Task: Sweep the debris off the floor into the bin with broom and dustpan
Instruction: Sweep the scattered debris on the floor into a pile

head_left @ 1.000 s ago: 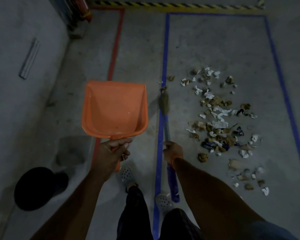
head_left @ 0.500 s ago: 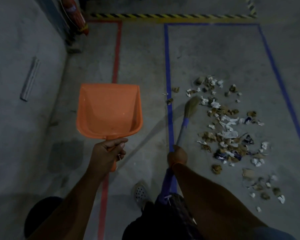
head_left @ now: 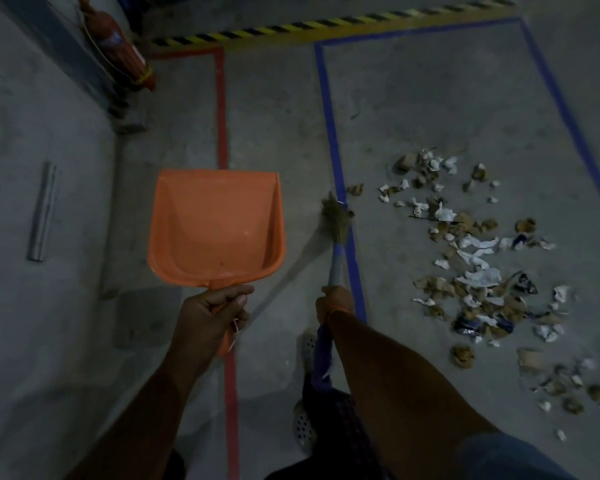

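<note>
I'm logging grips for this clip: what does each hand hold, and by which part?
The left hand grips the orange plastic dustpan by its handle. The right hand grips the straw-headed broom partway along its purple-and-grey handle.

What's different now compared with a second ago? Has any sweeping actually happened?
The broom head swung right to the edge of the debris, then back left onto the blue tape line. The black bin seen earlier at lower left is out of view. The left hand still holds the empty orange dustpan up, the right hand still grips the broom, and the pile looks undisturbed.
</note>
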Demonstrator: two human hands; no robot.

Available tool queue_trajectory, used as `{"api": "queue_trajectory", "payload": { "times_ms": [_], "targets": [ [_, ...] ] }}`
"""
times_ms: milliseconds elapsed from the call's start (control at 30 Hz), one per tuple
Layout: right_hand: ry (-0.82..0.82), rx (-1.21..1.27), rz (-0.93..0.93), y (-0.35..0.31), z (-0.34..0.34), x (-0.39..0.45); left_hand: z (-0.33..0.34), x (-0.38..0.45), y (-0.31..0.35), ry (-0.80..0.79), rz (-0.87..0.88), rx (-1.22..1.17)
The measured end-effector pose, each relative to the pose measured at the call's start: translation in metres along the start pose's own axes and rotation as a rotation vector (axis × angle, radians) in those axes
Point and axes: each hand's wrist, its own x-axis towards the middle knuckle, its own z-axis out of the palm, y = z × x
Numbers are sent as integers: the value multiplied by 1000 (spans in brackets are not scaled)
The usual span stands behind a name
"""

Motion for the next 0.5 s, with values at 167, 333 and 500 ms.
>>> {"api": "queue_trajectory", "payload": {
  "times_ms": [167, 333, 500],
  "targets": [
    [110, 90, 102, -11, -18, 22, 9, 41, 31, -26, 9, 26],
    [229, 189, 168, -34, -33, 29, 28, 67, 57, -73, 39, 59],
    [248, 242, 117, -59, -40, 35, 43, 88, 83, -113, 62, 76]
  ]
}}
